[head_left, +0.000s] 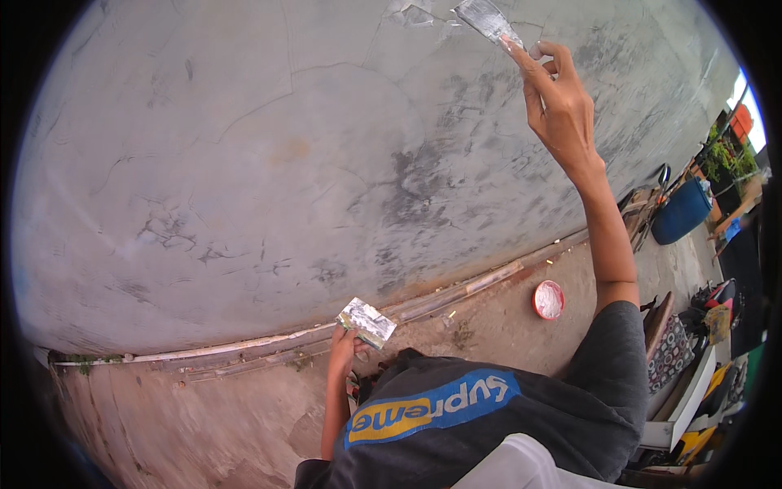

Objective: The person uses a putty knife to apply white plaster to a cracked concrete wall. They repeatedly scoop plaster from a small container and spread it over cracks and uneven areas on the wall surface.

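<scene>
Scraper (487, 19), 1 o'clock, pinched in R hand (564, 110), prob. for fine control nr wall (326, 171); smeared board (368, 321), 7 o'clock, clasped in L hand (345, 343), prob. as handy refill.

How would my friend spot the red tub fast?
Find the big grey wall, then the ground along its foot. There, left of the right elbow, sits a round tub of pale paste: red, and much smaller than the blue barrel.
</scene>
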{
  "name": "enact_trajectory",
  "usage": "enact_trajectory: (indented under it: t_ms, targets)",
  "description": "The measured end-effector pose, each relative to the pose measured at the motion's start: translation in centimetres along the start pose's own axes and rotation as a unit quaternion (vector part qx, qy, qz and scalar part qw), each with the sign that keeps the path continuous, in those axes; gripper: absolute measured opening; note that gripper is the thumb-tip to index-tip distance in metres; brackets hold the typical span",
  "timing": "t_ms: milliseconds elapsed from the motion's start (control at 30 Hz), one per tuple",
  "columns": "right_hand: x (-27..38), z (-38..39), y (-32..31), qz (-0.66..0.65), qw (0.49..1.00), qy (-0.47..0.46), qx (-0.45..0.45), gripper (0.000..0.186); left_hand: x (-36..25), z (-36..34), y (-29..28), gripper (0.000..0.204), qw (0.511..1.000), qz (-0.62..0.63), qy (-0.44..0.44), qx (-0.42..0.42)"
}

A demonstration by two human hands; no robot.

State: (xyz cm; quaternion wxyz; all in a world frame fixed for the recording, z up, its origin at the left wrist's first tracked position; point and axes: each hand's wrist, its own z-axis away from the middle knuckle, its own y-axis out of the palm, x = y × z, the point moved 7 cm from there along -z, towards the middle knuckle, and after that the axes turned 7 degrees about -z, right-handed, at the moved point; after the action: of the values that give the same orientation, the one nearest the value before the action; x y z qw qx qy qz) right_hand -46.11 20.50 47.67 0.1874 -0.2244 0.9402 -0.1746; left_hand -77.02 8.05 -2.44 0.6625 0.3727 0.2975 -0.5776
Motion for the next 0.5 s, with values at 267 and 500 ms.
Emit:
enact_trajectory:
  t_ms: [267, 500]
  targets:
    - [3.1, 7.2, 8.9, -0.212, 0.937, 0.224, -0.164, 0.047, -0.5, 0.3, 0.4, 0.032, 1.0, 0.009, -0.016, 0.008]
    - [2.6, 6.7, 9.6, -0.195, 0.932, 0.199, -0.232, 0.04, -0.5, 0.2, 0.4, 0.03, 1.0, 0.014, -0.007, 0.023]
